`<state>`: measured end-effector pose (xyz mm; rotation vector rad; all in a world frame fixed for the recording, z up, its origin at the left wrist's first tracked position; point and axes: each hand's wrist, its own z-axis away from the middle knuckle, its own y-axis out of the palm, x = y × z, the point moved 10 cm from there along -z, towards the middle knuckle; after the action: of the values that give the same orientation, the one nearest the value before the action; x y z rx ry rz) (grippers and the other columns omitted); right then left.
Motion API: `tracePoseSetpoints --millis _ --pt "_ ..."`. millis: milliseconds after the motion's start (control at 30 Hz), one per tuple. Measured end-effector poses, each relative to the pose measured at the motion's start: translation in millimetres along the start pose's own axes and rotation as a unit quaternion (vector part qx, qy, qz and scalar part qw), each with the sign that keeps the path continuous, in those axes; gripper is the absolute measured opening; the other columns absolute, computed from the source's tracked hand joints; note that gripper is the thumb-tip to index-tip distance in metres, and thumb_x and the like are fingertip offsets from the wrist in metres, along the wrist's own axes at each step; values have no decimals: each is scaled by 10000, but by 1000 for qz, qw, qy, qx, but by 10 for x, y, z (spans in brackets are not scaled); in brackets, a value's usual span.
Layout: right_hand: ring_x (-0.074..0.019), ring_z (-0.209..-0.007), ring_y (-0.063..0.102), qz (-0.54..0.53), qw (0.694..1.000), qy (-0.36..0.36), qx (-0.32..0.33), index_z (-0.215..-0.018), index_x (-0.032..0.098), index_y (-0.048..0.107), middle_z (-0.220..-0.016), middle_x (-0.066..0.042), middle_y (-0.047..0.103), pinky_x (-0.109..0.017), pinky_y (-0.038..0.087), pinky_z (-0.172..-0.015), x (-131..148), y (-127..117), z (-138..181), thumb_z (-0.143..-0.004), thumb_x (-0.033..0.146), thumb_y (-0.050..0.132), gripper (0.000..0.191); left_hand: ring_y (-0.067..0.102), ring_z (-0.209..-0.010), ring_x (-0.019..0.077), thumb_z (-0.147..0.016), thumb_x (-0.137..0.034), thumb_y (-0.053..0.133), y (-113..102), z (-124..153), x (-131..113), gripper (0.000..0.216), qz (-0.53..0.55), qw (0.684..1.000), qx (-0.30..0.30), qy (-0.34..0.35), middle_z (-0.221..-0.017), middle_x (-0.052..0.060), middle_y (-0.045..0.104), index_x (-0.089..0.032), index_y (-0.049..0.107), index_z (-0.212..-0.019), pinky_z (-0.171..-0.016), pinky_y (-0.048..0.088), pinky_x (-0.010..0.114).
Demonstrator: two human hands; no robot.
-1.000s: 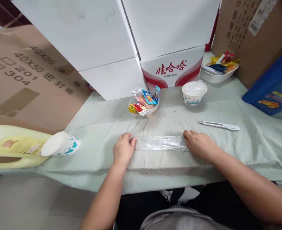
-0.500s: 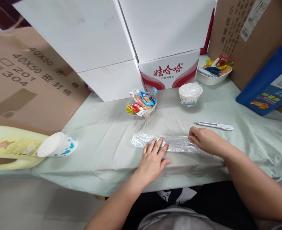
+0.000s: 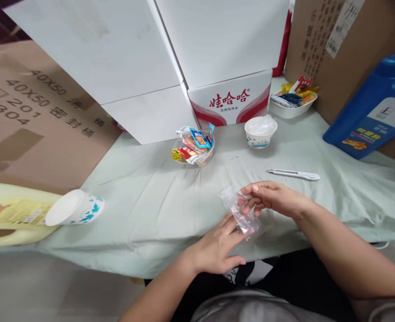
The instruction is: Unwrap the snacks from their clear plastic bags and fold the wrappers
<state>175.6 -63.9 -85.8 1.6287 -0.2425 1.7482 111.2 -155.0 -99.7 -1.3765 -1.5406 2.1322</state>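
The worktop (image 3: 143, 201) wears a pale mint-green cloth, and the film (image 3: 239, 210) near its front edge is clear and glinting. At the left edge are a white cup (image 3: 74, 208) with a teal leaf pattern and a pale yellow jug (image 3: 12, 214). At the back are a white box (image 3: 231, 98) with red bands and a blue jug (image 3: 368, 112).

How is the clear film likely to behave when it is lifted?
Probably floppy: the film bends and crumples between the right hand and left hand. Likely very light, since a loose finger grip carries it. It may cling to itself, as the wrinkles suggest.
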Motion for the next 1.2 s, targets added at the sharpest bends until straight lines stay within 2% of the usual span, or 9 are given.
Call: tracePoseSetpoints --millis 133,367,600,700,800,900,967,1067,1200 --pt "-230 -1000 664 -34 994 53 -86 -1250 143 567 -1308 -194 578 -336 569 -763 -257 -144 -185 -881 536 599 541 302 -1428 331 -816 -393 688 -32 -18 65 713 25 999 -18 -30 -1512 142 386 -189 393 -1432 -1166 299 519" --pt "-215 -1008 647 17 991 101 -89 -1466 219 372 -1427 -167 476 -314 580 -713 -421 -124 -264 -889 471 614 675 431 -1347 318 -841 -331 651 -15 -1 26 418 -35 995 -90 5 -1327 160 560 -146 561 -1204 -1130 376 519" --pt "-198 -1035 620 71 994 75 -48 -1488 259 343 -1523 -133 355 -308 590 -717 -435 -30 -315 -897 482 584 676 624 -974 211 -880 -130 514 -628 289 79 204 -48 944 -327 15 -987 88 659 -177 604 -1057 -855 555 383" --pt "-203 -1054 611 101 993 52 -33 -1485 259 342 -1511 -127 374 -319 589 -714 -428 -10 -337 -907 490 556 658 600 -1042 216 -870 -59 447 -698 156 243 277 -59 954 -293 16 -1055 97 652 -172 613 -1060 -910 533 403" --pt "-210 -1012 627 179 981 -9 -75 -1390 197 459 -1271 -129 588 -333 573 -718 -239 -92 -272 -916 491 526 562 596 -1059 225 -811 12 422 -652 1 465 307 -79 963 -257 7 -986 73 662 -176 644 -909 -932 519 422" --pt "-210 -967 621 381 911 -119 -108 -1191 184 592 -1133 -105 633 -357 538 -792 122 -46 -85 -870 434 614 408 603 -1016 220 -792 25 426 -649 -9 632 289 -79 954 -287 -18 -930 67 648 -175 632 -819 -883 530 406" --pt "-240 -1045 576 519 837 -167 -39 -1139 185 613 -1178 -106 610 -395 496 -889 181 199 22 -796 369 718 403 596 -1039 219 -811 13 426 -641 16 658 285 -75 950 -301 -25 -967 73 645 -175 631 -868 -895 525 405" --pt "-282 -1086 517 651 740 -164 43 -1081 156 619 -1164 -121 601 -430 460 -912 -13 450 100 -717 263 781 413 589 -1060 219 -874 -55 449 -648 43 636 247 -80 947 -309 -35 -1006 78 647 -182 626 -991 -928 515 415" --pt "-237 -944 527 720 677 -146 39 -913 158 612 -986 -94 620 -372 453 -806 -229 562 96 -808 118 620 113 586 -1095 237 -907 -185 546 -624 -1 587 109 -115 951 -283 -38 -1114 89 653 -190 640 -963 -945 500 430"
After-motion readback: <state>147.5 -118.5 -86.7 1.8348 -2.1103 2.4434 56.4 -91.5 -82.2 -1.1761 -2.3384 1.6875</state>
